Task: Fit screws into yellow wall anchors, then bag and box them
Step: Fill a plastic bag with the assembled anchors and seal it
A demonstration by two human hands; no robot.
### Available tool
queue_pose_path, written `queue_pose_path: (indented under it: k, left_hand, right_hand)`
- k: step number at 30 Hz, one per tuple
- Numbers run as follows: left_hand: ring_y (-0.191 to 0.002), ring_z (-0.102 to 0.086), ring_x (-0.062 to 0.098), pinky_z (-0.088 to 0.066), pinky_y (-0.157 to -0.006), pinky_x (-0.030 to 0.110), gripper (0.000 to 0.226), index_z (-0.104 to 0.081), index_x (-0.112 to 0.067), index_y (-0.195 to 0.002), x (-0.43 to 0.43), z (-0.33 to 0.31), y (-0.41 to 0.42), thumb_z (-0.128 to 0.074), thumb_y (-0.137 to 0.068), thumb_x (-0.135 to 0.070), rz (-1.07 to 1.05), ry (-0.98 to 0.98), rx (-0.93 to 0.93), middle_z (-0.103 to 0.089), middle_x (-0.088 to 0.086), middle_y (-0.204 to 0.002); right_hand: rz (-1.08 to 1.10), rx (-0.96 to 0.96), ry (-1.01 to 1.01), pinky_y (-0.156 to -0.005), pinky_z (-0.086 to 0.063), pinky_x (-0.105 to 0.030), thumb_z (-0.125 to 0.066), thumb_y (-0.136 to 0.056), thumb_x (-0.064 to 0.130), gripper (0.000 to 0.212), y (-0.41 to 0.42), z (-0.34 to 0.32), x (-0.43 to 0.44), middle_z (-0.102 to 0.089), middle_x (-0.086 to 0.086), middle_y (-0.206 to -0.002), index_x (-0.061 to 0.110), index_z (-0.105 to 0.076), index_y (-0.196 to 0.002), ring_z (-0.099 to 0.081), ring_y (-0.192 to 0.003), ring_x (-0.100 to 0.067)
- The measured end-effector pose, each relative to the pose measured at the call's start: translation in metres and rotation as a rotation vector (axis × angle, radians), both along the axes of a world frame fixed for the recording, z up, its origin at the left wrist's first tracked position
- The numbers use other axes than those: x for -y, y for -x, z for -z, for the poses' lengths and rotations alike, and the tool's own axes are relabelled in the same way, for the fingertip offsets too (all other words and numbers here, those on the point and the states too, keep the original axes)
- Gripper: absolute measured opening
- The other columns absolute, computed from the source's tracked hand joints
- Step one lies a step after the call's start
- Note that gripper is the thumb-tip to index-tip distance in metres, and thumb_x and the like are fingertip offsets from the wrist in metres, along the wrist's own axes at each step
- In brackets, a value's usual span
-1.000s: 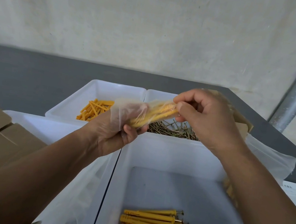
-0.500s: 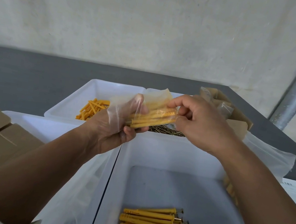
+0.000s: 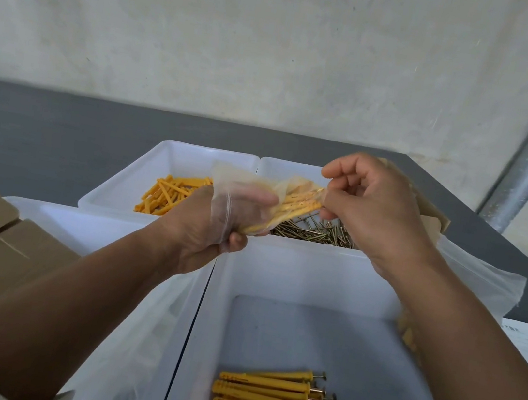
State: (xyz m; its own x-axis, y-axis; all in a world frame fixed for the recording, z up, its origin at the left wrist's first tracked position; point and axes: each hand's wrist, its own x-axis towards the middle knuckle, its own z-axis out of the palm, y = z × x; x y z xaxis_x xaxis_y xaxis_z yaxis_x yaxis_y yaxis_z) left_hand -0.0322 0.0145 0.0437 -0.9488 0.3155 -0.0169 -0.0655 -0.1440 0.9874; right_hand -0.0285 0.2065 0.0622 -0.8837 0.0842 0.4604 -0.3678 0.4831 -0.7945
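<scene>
Since half a second ago my right hand [image 3: 380, 213] slid up, fingers pinching the bag [image 3: 235, 178] mouth, probably to seal it. My left hand [image 3: 210, 226] grips the bagged anchors [image 3: 299, 203] steady above the far screw tray [image 3: 281, 164].

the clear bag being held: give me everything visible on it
The clear bag is thin see-through plastic, crumpled and slack, held roughly level above the white bins. A bundle of yellow anchors lies inside, slanting up to the right. The left hand grips its left part, film draped over it; the right hand pinches its right end. Sealed or not: cannot tell.
</scene>
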Motion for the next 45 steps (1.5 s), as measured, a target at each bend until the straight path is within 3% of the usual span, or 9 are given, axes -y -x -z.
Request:
queue_pose_path:
  k: [7,10,13,17,23,28,35,39,45]
  left_hand:
    - [-0.058,-0.056,0.011,-0.029,-0.036,0.016,0.012,-0.075,-0.017,-0.068,0.0,0.007,0.0,-0.076,-0.063,-0.006,-0.101,-0.074,-0.134,-0.064,-0.003,-0.074]
    - [-0.057,-0.055,0.01,-0.031,-0.036,0.015,0.028,-0.075,-0.018,-0.068,0.0,0.008,0.002,-0.061,-0.085,0.0,-0.126,-0.112,-0.107,-0.063,-0.003,-0.071]
    - [-0.057,-0.057,0.006,-0.034,-0.037,0.015,0.035,-0.075,-0.021,-0.072,-0.002,0.008,0.001,-0.052,-0.091,-0.001,-0.086,-0.17,-0.103,-0.067,-0.005,-0.077]
    - [-0.062,-0.063,0.005,-0.039,-0.039,0.015,0.02,-0.07,-0.017,-0.086,-0.001,0.007,-0.001,-0.054,-0.09,-0.006,-0.067,-0.2,-0.081,-0.069,-0.006,-0.084]
    - [-0.066,-0.062,0.007,-0.045,-0.047,0.02,0.007,-0.07,-0.018,-0.072,0.001,0.006,-0.005,-0.064,-0.072,-0.015,-0.097,-0.142,-0.194,-0.065,-0.005,-0.077]
    - [-0.051,-0.059,0.008,-0.041,-0.039,0.019,0.012,-0.061,-0.012,-0.078,-0.002,0.005,0.005,-0.058,-0.088,-0.005,-0.222,-0.184,-0.095,-0.059,0.004,-0.076]
    - [-0.047,-0.055,0.003,-0.036,-0.035,0.015,0.023,-0.071,-0.025,-0.058,-0.006,0.002,0.0,-0.063,-0.074,-0.011,-0.253,-0.146,-0.126,-0.06,-0.007,-0.058]
    - [-0.051,-0.056,0.007,-0.036,-0.035,0.015,0.016,-0.068,-0.017,-0.077,-0.002,0.004,0.001,-0.057,-0.087,-0.01,-0.205,-0.179,-0.113,-0.06,-0.001,-0.07]
    - [-0.067,-0.055,0.013,-0.034,-0.037,0.017,0.004,-0.071,-0.022,-0.07,0.0,0.006,0.001,-0.073,-0.069,-0.019,-0.151,-0.122,-0.173,-0.06,-0.003,-0.077]
  right_hand:
    - [-0.126,0.239,0.21,-0.084,-0.056,-0.05,-0.065,-0.082,-0.004,0.025,0.002,-0.004,-0.006,-0.067,0.003,-0.072,0.017,-0.062,-0.095,-0.07,-0.062,-0.016]
    - [-0.135,0.232,0.284,-0.073,-0.055,-0.042,-0.061,-0.08,-0.009,0.025,0.0,-0.007,-0.003,-0.064,-0.001,-0.071,0.014,-0.061,-0.09,-0.065,-0.057,-0.017]
    - [-0.145,0.209,0.362,-0.059,-0.047,-0.029,-0.059,-0.08,-0.013,0.027,-0.001,-0.009,-0.002,-0.058,-0.002,-0.07,0.014,-0.059,-0.084,-0.059,-0.053,-0.016]
    - [-0.204,0.205,0.404,-0.062,-0.045,-0.032,-0.057,-0.079,-0.016,0.029,-0.001,-0.009,-0.003,-0.057,0.002,-0.062,0.013,-0.059,-0.08,-0.057,-0.051,-0.015]
    - [-0.165,0.2,0.373,-0.061,-0.049,-0.031,-0.053,-0.078,-0.018,0.032,-0.001,-0.008,-0.001,-0.055,0.0,-0.064,0.014,-0.059,-0.08,-0.054,-0.055,-0.017]
    - [-0.227,0.311,0.504,-0.053,-0.051,-0.026,-0.063,-0.086,-0.001,0.011,-0.002,-0.01,-0.003,-0.057,-0.004,-0.064,0.008,-0.059,-0.084,-0.057,-0.054,-0.015]
    - [-0.235,0.306,0.482,-0.053,-0.055,-0.027,-0.061,-0.091,-0.003,0.012,-0.004,-0.01,0.0,-0.064,-0.006,-0.074,0.008,-0.06,-0.095,-0.065,-0.057,-0.014]
    - [-0.242,0.298,0.468,-0.053,-0.053,-0.024,-0.063,-0.09,-0.002,0.014,-0.005,-0.011,-0.001,-0.065,-0.004,-0.072,0.01,-0.061,-0.097,-0.062,-0.057,-0.012]
    - [-0.294,0.338,0.543,-0.047,-0.047,-0.021,-0.065,-0.087,-0.002,0.021,-0.008,-0.013,-0.004,-0.061,-0.003,-0.067,0.017,-0.065,-0.096,-0.054,-0.054,-0.011]
